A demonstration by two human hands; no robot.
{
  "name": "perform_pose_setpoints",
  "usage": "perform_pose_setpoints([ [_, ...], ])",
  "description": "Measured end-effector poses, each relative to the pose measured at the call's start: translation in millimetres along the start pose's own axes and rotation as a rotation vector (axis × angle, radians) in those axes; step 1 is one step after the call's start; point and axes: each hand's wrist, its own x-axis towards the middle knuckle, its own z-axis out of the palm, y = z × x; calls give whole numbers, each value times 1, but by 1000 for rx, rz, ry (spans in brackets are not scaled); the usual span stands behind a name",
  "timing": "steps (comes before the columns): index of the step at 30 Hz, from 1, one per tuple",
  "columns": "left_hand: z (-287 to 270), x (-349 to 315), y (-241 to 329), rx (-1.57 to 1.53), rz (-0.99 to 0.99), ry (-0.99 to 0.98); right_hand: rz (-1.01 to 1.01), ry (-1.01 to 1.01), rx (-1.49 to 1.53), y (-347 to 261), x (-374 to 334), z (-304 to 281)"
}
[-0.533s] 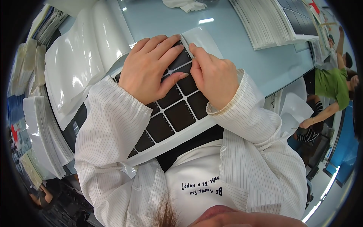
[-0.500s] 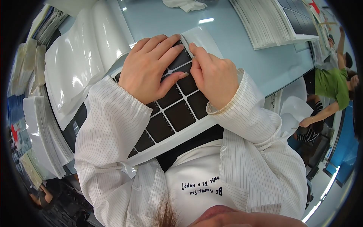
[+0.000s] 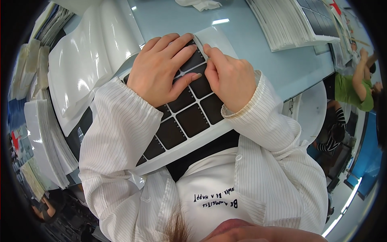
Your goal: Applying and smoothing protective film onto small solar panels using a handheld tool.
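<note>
A white-bordered sheet with rows of black squares point(image 3: 193, 121) lies on the table in front of me, its near edge close to my body. My left hand point(image 3: 161, 70) rests flat across its far part, fingers stretched towards the far right and thumb apart. Close by, my right hand point(image 3: 229, 76) is closed at the sheet's right edge, its index finger bent. Whatever sits between those fingers is hidden. Past the fingertips, a piece of clear film point(image 3: 215, 38) sticks out over the table.
A large glossy film point(image 3: 86, 60) curls up at the left. Farther left stands a stack of white sheets point(image 3: 44, 141). At the far right is a thick stack of sheets point(image 3: 278, 26). A crumpled white cloth point(image 3: 199, 4) lies at the back. Beyond the table's right edge is a person in green point(image 3: 350, 90).
My hands stay in nearly the same place; the right has shifted very slightly. At the right, the person in green has raised an arm and no longer reaches toward the pale sheet there.
</note>
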Motion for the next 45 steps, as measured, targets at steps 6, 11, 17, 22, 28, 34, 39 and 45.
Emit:
perform_pose_setpoints([
  [6, 1, -1, -1, -1, 0, 1, 4, -12, 38, -1, -2, -5],
  [11, 2, -2, -1, -10, -17, -33, 2, -13, 56, -3, -5, -9],
  [17, 1, -2, -2, -7, -6, -17, 0, -27, 51, -4, -10, -11],
  [22, 1, -1, -2, 2, 5, 1, 9, -53, 41, -5, -16, -16],
  [28, 1, -2, -2, -8, 6, -8, 14, -81, 36, -5, -23, -21],
  [34, 2, -1, -2, 11, 15, 16, -3, -73, 25, -6, -29, -25],
  [39, 1, -2, -2, -10, 4, -6, 4, -106, 14, -10, -35, -32],
  [45, 3, -3, -3, -3, 6, 3, 7, -104, -4, -10, -41, -37],
])
